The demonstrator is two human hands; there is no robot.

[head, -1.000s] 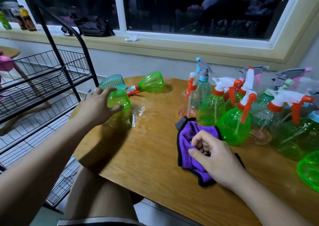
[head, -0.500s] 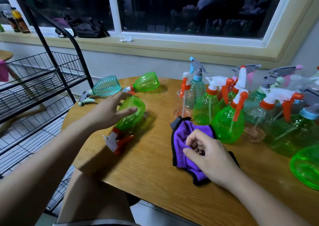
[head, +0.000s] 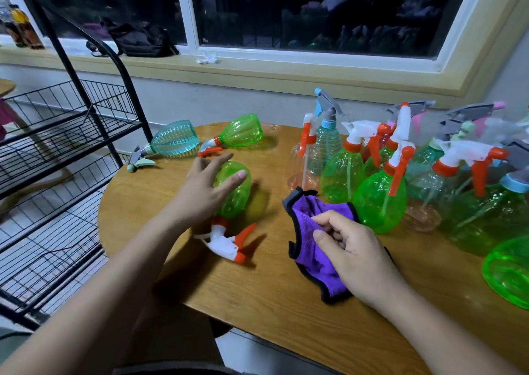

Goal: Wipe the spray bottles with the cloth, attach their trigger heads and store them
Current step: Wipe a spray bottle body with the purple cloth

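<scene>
A green spray bottle [head: 236,194] lies on its side on the wooden table [head: 257,288], its white and orange trigger head [head: 226,241] pointing toward me. My left hand [head: 204,191] is over the bottle's body with fingers spread and straight, at most lightly touching it. My right hand [head: 352,255] grips a purple cloth [head: 312,231] with a black edge, bunched on the table. Two more bottles lie on their sides at the far left: a teal one [head: 174,141] and a green one [head: 242,131].
Several upright spray bottles [head: 380,200] with trigger heads crowd the table's right half, and a headless green bottle [head: 506,271] sits at the right edge. A black wire rack [head: 71,145] with shelves stands left of the table. A window sill with a black bag [head: 137,41] runs behind.
The green bottle under my left hand has gone from upright to lying on its side, trigger head toward me. My left fingers have opened off it. My right hand stays on the cloth.
</scene>
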